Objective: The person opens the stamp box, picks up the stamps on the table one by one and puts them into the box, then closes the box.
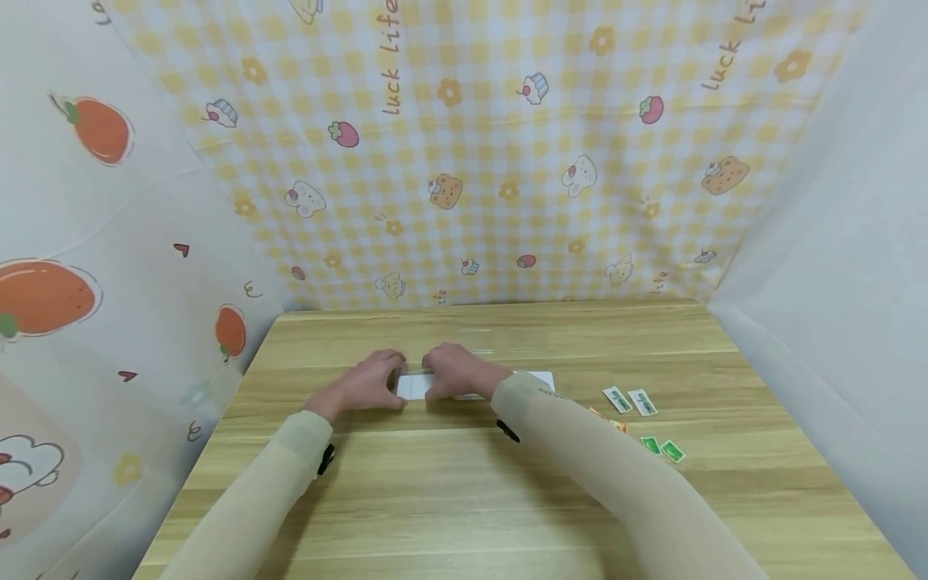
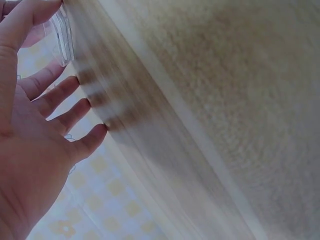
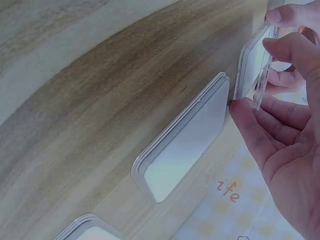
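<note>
A flat clear plastic case (image 1: 415, 387) with a white inner face lies between my hands on the wooden table. My left hand (image 1: 371, 380) grips its left end, thumb on the near edge and forefinger on the far edge; the other fingertips touch the tabletop in the left wrist view. At the opposite end my right hand (image 1: 458, 374) holds the same case between thumb and fingers. From the right wrist view, a see-through plastic layer (image 3: 263, 80) stands over the white face, with fingers of both hands on it.
A second white-faced case (image 3: 187, 145) lies beside the right hand, and a third (image 3: 95, 231) farther along. Clear plastic pieces (image 1: 474, 352) lie behind the hands. To the right are small white cards (image 1: 642, 402), orange cards (image 1: 619, 425) and green cards (image 1: 673, 451). A patterned cloth (image 1: 507, 225) hangs behind.
</note>
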Action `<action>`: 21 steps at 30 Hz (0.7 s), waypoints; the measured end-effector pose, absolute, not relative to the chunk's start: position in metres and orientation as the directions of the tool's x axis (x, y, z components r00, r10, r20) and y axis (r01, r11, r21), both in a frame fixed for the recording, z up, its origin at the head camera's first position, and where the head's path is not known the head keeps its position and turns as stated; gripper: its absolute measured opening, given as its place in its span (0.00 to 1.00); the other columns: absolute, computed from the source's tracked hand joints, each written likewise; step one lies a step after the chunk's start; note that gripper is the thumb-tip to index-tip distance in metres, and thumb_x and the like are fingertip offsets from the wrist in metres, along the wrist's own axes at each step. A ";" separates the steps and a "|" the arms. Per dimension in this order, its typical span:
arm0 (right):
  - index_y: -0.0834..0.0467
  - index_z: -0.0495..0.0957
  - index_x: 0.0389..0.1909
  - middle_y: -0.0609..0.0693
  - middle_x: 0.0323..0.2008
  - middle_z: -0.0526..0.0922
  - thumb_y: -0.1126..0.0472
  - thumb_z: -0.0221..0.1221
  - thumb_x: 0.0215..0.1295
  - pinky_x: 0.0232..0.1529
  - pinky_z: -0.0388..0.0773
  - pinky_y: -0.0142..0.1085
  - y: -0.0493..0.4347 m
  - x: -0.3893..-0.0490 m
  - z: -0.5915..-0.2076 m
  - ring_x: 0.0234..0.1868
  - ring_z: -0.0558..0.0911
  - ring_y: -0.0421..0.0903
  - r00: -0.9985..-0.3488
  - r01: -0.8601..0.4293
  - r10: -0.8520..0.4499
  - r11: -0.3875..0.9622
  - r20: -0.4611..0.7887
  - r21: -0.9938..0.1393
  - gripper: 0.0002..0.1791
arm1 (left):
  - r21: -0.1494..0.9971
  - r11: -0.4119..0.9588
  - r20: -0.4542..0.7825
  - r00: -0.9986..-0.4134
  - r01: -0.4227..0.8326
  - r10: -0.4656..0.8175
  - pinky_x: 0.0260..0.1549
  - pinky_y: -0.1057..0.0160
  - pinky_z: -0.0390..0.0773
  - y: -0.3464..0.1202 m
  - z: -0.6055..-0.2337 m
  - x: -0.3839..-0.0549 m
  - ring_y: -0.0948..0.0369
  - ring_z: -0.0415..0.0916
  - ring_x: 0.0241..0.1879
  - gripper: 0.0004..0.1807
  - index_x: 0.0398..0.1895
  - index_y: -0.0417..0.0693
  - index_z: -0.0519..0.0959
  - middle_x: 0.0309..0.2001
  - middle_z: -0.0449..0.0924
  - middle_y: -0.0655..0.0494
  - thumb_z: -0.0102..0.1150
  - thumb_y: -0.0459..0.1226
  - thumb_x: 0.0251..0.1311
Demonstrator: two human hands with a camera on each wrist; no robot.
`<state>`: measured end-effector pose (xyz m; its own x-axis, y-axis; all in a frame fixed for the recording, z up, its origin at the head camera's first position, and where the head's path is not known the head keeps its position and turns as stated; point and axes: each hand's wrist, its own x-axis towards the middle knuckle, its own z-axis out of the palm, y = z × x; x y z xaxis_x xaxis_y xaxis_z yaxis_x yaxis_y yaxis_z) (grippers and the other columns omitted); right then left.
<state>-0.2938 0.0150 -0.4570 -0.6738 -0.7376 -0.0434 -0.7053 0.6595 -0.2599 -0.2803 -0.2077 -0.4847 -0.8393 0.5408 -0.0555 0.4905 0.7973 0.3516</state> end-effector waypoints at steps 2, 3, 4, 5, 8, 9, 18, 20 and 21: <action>0.57 0.83 0.35 0.41 0.24 0.78 0.54 0.71 0.52 0.27 0.71 0.28 0.015 -0.294 -0.457 0.26 0.74 0.39 -0.671 -0.707 -0.739 0.660 -0.054 -0.252 0.14 | 0.368 0.793 -0.058 -0.839 0.486 0.541 0.62 0.42 0.66 -0.210 -0.485 -0.281 0.45 0.63 0.67 0.28 0.49 0.47 0.78 0.66 0.69 0.45 0.74 0.49 0.48; 0.57 0.83 0.35 0.41 0.24 0.78 0.54 0.71 0.52 0.27 0.71 0.29 0.015 -0.295 -0.457 0.26 0.74 0.39 -0.669 -0.710 -0.741 0.660 -0.056 -0.245 0.14 | 0.378 0.790 -0.061 -0.839 0.482 0.541 0.63 0.42 0.66 -0.210 -0.485 -0.281 0.45 0.63 0.67 0.28 0.49 0.47 0.78 0.67 0.69 0.45 0.75 0.50 0.48; 0.57 0.84 0.36 0.41 0.25 0.78 0.53 0.71 0.52 0.28 0.71 0.29 0.016 -0.295 -0.457 0.27 0.74 0.40 -0.670 -0.710 -0.740 0.662 -0.060 -0.238 0.14 | 0.389 0.786 -0.060 -0.838 0.481 0.543 0.63 0.42 0.65 -0.211 -0.485 -0.281 0.44 0.63 0.67 0.29 0.50 0.46 0.78 0.67 0.69 0.45 0.75 0.51 0.48; 0.57 0.84 0.36 0.41 0.25 0.78 0.53 0.71 0.53 0.29 0.72 0.30 0.016 -0.296 -0.456 0.27 0.74 0.40 -0.670 -0.712 -0.740 0.665 -0.065 -0.225 0.14 | 0.406 0.782 -0.061 -0.839 0.474 0.541 0.64 0.42 0.64 -0.212 -0.485 -0.281 0.44 0.63 0.68 0.31 0.51 0.45 0.78 0.67 0.69 0.44 0.76 0.51 0.48; 0.57 0.84 0.40 0.42 0.31 0.78 0.52 0.71 0.52 0.30 0.72 0.32 0.019 -0.298 -0.453 0.30 0.74 0.40 -0.673 -0.716 -0.735 0.676 -0.082 -0.175 0.17 | 0.461 0.767 -0.069 -0.844 0.446 0.532 0.67 0.43 0.61 -0.216 -0.486 -0.281 0.45 0.61 0.70 0.33 0.54 0.44 0.79 0.69 0.68 0.46 0.78 0.51 0.48; 0.57 0.85 0.41 0.43 0.33 0.78 0.52 0.71 0.51 0.31 0.72 0.32 0.020 -0.298 -0.452 0.31 0.74 0.41 -0.675 -0.716 -0.733 0.679 -0.088 -0.164 0.18 | 0.476 0.763 -0.071 -0.846 0.436 0.528 0.67 0.44 0.61 -0.217 -0.486 -0.281 0.45 0.61 0.70 0.34 0.55 0.44 0.79 0.69 0.68 0.46 0.78 0.51 0.48; 0.56 0.83 0.56 0.46 0.43 0.75 0.47 0.71 0.55 0.33 0.75 0.32 0.030 -0.306 -0.440 0.35 0.75 0.41 -0.663 -0.733 -0.742 0.671 -0.105 -0.113 0.29 | 0.536 0.749 -0.052 -0.870 0.390 0.490 0.66 0.45 0.62 -0.222 -0.491 -0.281 0.50 0.64 0.69 0.32 0.56 0.48 0.81 0.68 0.71 0.54 0.80 0.50 0.48; 0.57 0.82 0.58 0.48 0.47 0.78 0.47 0.71 0.56 0.38 0.77 0.33 0.032 -0.309 -0.436 0.39 0.77 0.42 -0.658 -0.735 -0.745 0.667 -0.111 -0.119 0.30 | 0.544 0.747 -0.055 -0.873 0.382 0.485 0.66 0.45 0.63 -0.222 -0.490 -0.280 0.50 0.64 0.69 0.31 0.55 0.48 0.82 0.68 0.72 0.54 0.79 0.49 0.48; 0.56 0.81 0.60 0.49 0.50 0.79 0.47 0.71 0.57 0.42 0.78 0.35 0.033 -0.310 -0.434 0.42 0.79 0.42 -0.658 -0.735 -0.744 0.668 -0.115 -0.120 0.31 | 0.547 0.747 -0.056 -0.874 0.378 0.483 0.66 0.46 0.63 -0.222 -0.489 -0.280 0.50 0.65 0.69 0.30 0.55 0.49 0.82 0.68 0.72 0.53 0.79 0.49 0.48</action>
<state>-0.3099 0.0325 -0.4335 -0.6577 -0.7445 -0.1146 -0.7347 0.6676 -0.1203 -0.2796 -0.2217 -0.4895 -0.8737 0.4832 -0.0556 0.3784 0.7470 0.5467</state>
